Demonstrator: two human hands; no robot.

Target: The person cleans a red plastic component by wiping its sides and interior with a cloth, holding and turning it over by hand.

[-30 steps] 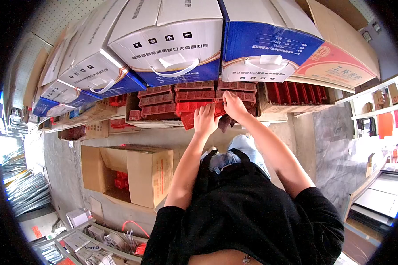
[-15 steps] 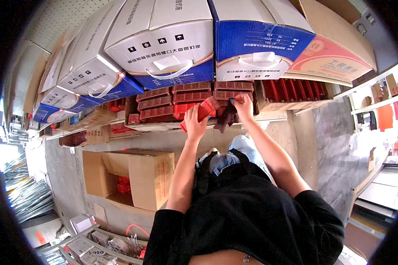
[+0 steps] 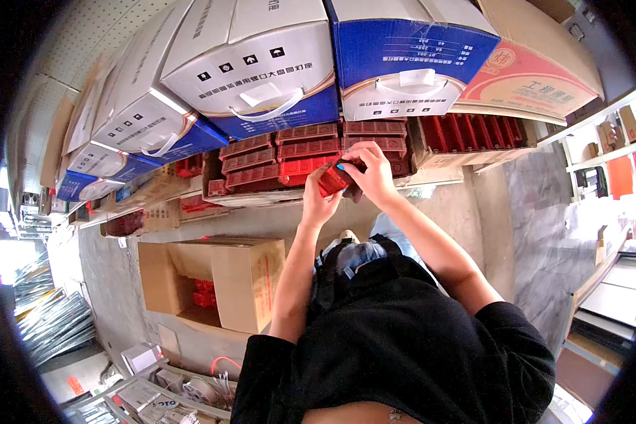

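My left hand (image 3: 320, 201) is closed around a red plastic box (image 3: 332, 182), which looks like an electrical wall box. Just to its right, my right hand (image 3: 372, 174) has its fingers bent over the red box's edge, with a dark cloth (image 3: 357, 194) bunched beneath them. The fingers hide most of that cloth. Right behind both hands, rows of similar red boxes (image 3: 249, 177) fill an open carton on the shelf.
White-and-blue cartons (image 3: 275, 78) stand on the shelf above, with a brown carton (image 3: 537, 78) at their right. Another carton of red pieces (image 3: 473, 134) sits at the right. On the floor, an open cardboard box (image 3: 242, 286) holds a few red pieces.
My right hand has moved left with the dark cloth, bringing it against the red box. The two hands, apart before, now meet at the box, which has turned slightly.
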